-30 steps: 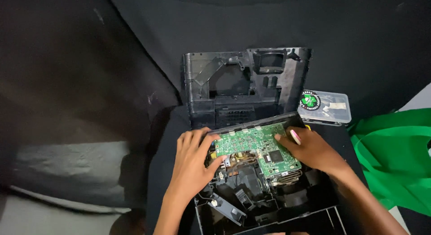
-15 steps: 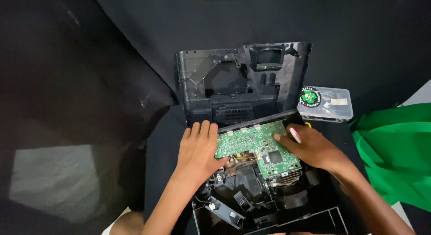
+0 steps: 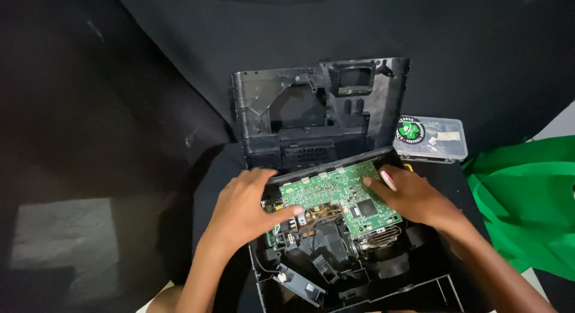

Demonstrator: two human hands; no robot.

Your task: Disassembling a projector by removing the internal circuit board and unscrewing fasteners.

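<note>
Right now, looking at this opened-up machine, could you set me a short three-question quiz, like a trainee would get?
1. True or false: both hands touch the green circuit board.
2. What lies on the dark cloth beyond the right hand?
A. a clear plastic box
B. a hammer
C. a red mug
3. What stands propped up behind the open black casing?

Key
1. True: the left hand rests on the board's left edge, the right hand on its right side.
2. A, the clear plastic box.
3. The removed black cover, inner side facing the camera.
</note>
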